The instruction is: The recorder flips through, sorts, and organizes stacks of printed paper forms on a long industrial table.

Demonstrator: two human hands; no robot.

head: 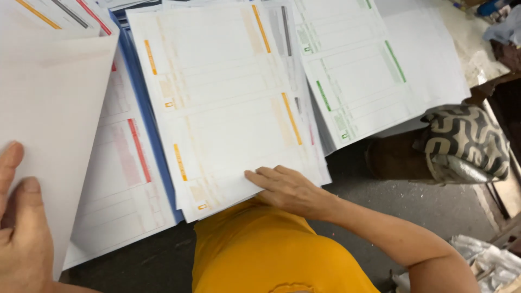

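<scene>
1. Nearest the camera, the left hand grasps a lifted blank white sheet at its lower edge, thumb on top of the paper, and holds it tilted up over the left side of the table.
2. Just beyond the person's yellow shirt, the right hand lies flat and relaxed, fingers stretched out and gripping nothing, its fingertips pressing on the lower edge of the orange-barred stack of forms.
3. That orange-barred stack sits in the middle of the table, fanned slightly, its near corner overhanging the table edge just in front of the shirt.
4. To its left lies a red-barred stack of forms, partly under the lifted sheet, with a blue sheet edge showing between the 2 stacks.
5. Farther off to the right lies a green-barred stack of forms, partly overlapping the grey-barred sheets beside the orange-barred stack.
6. Past the table's right side, a patterned black-and-cream bag rests on a dark surface above the grey floor.
</scene>
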